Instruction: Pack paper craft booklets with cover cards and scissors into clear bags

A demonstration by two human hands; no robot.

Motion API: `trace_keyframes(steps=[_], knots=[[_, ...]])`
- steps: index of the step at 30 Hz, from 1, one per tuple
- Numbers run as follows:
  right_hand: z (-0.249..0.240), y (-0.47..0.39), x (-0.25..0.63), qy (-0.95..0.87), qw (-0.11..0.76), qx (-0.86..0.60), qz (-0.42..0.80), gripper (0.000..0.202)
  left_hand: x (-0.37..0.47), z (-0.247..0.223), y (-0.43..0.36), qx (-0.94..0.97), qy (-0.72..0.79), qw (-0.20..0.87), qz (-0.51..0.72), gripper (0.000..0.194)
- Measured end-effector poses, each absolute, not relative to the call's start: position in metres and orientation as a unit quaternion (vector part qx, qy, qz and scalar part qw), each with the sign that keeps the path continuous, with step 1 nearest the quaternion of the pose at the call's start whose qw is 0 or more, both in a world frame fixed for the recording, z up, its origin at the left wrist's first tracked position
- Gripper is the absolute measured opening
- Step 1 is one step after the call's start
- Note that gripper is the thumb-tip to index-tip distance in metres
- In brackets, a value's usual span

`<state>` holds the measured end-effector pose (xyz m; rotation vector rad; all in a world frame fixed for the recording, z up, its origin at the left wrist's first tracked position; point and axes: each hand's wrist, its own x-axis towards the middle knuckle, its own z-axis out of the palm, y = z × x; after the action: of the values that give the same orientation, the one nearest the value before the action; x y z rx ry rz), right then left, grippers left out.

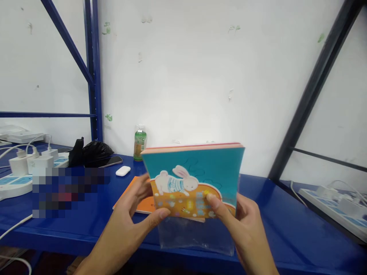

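Currently, left hand and right hand, half-curled, grip a book stack; beyond them, an orange book lies separate.

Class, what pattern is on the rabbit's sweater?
Blue and white stripes on the rabbit's sweater; it shows best in the head view.

Over there, the booklets show a teal cover above an orange patch, with a white rabbit in a blue-and-white striped top. The tabletop is deep blue; the bottle's label is green.
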<state>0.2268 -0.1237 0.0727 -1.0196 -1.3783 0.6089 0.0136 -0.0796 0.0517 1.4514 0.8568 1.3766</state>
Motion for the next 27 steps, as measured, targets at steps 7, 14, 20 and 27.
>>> trace_keyframes(steps=[7, 14, 20, 27], knots=[[0.066, -0.107, 0.225, -0.575, 0.62, -0.404, 0.349, 0.043, 0.011, 0.054, -0.076, 0.603, 0.341, 0.492, 0.527, 0.038], [0.065, -0.107, 0.228, -0.578, 0.609, -0.42, 0.343, 0.038, 0.015, 0.054, -0.078, 0.591, 0.36, 0.454, 0.561, 0.041], [0.064, -0.104, 0.226, -0.572, 0.606, -0.416, 0.365, 0.037, 0.015, 0.049, -0.073, 0.596, 0.365, 0.438, 0.566, 0.041], [0.06, -0.099, 0.233, -0.63, 0.537, -0.429, 0.36, 0.037, 0.015, 0.05, -0.073, 0.611, 0.357, 0.441, 0.553, 0.033]])
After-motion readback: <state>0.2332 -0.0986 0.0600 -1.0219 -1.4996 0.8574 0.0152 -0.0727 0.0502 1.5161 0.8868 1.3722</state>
